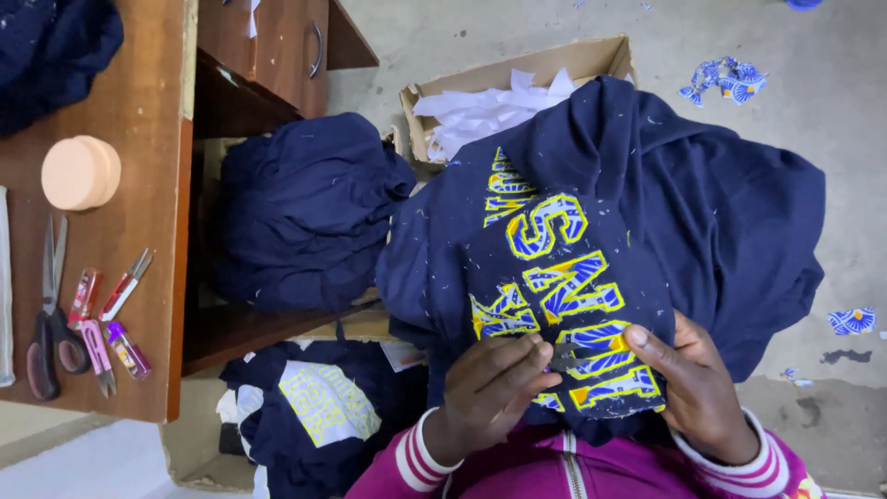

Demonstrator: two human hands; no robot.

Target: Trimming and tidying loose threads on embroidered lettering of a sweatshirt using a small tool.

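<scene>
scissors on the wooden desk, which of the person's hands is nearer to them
Left. The left hand pinches the navy garment on the side toward the desk, where the scissors lie. The right hand holds the garment farther from them.

On the wooden desk [139,166] we saw a round peach-coloured container [80,172], large scissors [46,323] and small thread snips [97,356]. Beyond it, a cardboard box [554,65] held white paper scraps [480,111], while blue-patterned fabric offcuts [721,80] lay on the concrete floor [813,148].
</scene>
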